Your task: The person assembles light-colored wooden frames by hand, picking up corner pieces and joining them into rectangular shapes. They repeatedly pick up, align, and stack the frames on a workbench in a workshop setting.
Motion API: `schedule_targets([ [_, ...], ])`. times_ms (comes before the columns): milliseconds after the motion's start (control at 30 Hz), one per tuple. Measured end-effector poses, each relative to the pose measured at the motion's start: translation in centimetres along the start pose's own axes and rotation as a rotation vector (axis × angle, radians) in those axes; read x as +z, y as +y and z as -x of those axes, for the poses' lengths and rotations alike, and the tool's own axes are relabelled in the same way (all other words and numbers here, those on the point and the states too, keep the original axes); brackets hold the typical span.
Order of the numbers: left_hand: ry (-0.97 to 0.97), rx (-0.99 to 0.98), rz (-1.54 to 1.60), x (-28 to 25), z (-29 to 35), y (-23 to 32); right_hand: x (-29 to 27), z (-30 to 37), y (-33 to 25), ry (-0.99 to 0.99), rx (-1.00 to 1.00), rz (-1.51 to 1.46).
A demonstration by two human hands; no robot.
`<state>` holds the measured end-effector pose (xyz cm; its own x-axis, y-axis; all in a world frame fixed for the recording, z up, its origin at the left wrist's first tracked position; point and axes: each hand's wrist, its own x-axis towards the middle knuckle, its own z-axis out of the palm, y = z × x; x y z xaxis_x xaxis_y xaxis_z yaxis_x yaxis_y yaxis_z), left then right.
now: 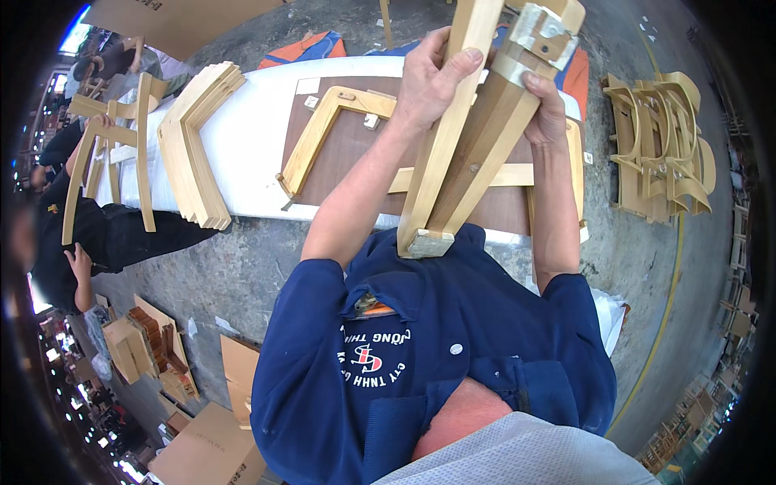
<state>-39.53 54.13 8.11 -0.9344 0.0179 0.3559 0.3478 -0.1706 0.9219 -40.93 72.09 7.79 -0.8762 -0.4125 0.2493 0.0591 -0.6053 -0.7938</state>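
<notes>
Over the brown rectangular board (352, 145), the left hand (428, 85) is grasping a long pale wooden bar (453, 121) with its fingers, and the right hand (548, 121) is clasping a brown-faced wooden bar (481, 149) near its white-wrapped end. Both bars are slanting toward the navy fabric shirt (477, 323) on the board's near side; whether they are joining there, I cannot tell. Good handling is probably keeping both grips steady, without twisting.

Wd bars (434, 153), smooth, matt fin.
</notes>
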Motion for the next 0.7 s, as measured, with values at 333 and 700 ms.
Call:
schedule_targets([
  [333,-0.027,0.059,-0.007,0.1,1.3,-0.3,0.2,-2.2,2.2,0.128,0.075,0.139],
  [700,0.052,-0.201,-0.550,-1.2,15.1,-1.2,4.5,2.7,5.9,0.324,0.052,0.346],
])
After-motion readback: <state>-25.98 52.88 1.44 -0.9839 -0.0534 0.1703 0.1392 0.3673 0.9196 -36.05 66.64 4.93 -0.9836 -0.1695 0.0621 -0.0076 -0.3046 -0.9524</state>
